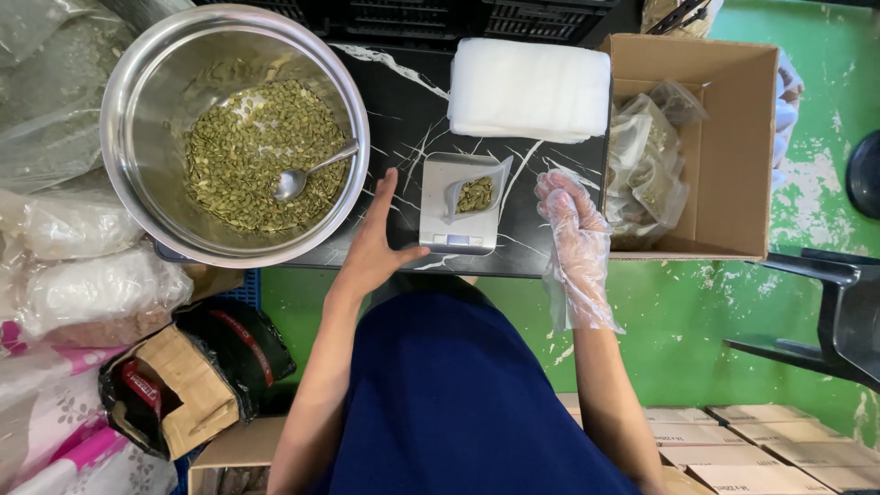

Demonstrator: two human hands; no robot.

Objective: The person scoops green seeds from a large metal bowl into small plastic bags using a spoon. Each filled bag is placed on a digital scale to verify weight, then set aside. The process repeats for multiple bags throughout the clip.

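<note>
at the bottom centre of the frame sits the person's dark blue lap, with pale cardboard boxes [733, 449] along the lower right edge and a torn brown and black bag [188, 380] at lower left. the two forearms run up from there toward the middle. the left hand [371, 243] is bare and flat, fingers straight and together, holding nothing, its thumb reaching toward the lower left corner of the small digital scale [461, 203]. the right hand [573, 220] wears a loose clear plastic glove and is loosely curled, empty, just right of the scale and not touching it. on the scale, at the centre of the frame, stands an open clear pouch [475, 190] partly filled with green pumpkin seeds. all this rests on a black marbled tabletop [403, 128]. at upper left a large steel bowl [137, 101] holds more green seeds with a metal spoon [307, 174] lying in them. behind the scale is a stack of white plastic bags [530, 89], and at upper right an open cardboard box [724, 137] holds filled clear pouches [646, 174]
</note>
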